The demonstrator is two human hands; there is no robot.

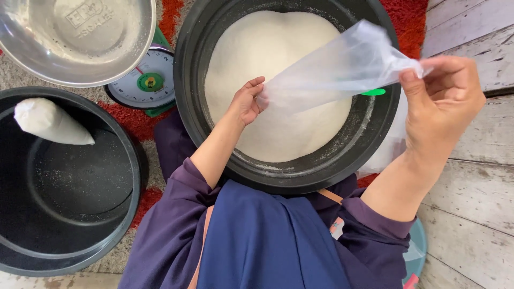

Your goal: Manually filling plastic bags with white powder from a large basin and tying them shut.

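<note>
Left hand (247, 101) and right hand (444, 99) pinching clear bag (337, 67) — over sugar-filled black tub (289, 179), dial scale (147, 80) beside

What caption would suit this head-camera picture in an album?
Left hand and right hand stretch a clear plastic bag over a black tub of white powder.

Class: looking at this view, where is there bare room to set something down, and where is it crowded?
Free: the floor of the left black tub, beside the filled bag, and the wooden planks at right. Crowded: the tub of white grain, where both hands work the clear bag.
</note>
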